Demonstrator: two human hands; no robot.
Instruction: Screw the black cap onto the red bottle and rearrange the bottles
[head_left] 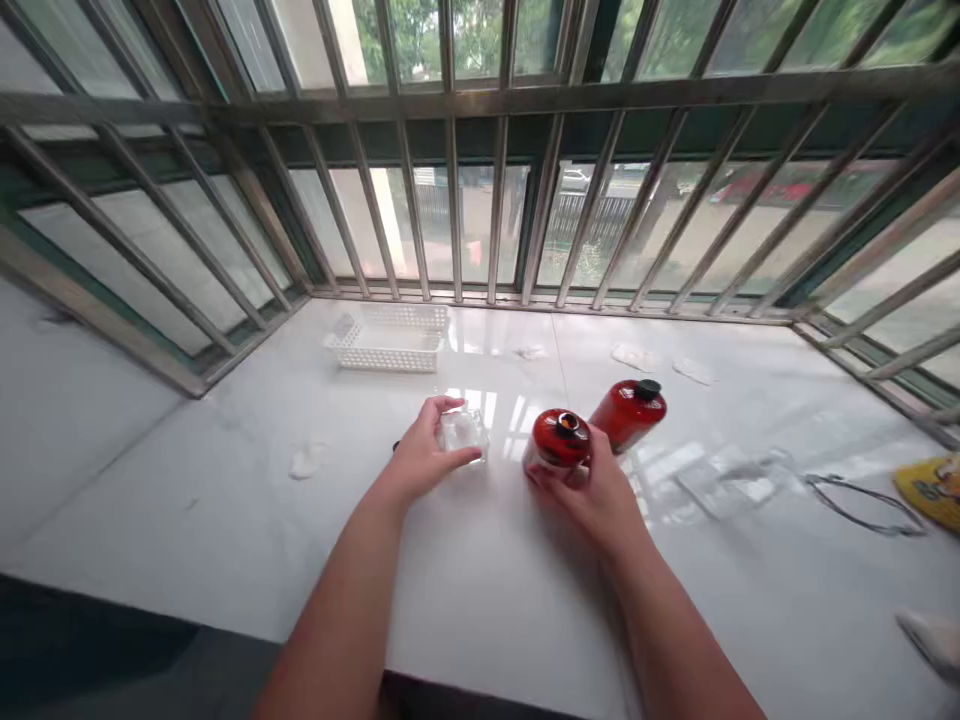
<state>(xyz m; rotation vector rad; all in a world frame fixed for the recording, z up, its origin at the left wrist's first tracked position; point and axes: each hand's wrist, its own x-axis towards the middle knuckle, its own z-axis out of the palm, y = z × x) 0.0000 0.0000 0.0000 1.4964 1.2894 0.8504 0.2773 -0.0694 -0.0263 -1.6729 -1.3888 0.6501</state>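
My left hand is closed around a small clear square glass container, thumb on the near side and fingers on the far side. To its right, my right hand grips a reddish-brown bottle with an open dark mouth and no cap on it. Just behind that one, a second reddish-brown bottle wears a black cap. A small dark thing, partly hidden, lies by the back of my left hand.
A white perforated basket stands at the back left by the window bars. Crumpled white tissues lie about. At right are a clear plastic bag, a dark looped cord and a yellow object on the white ledge.
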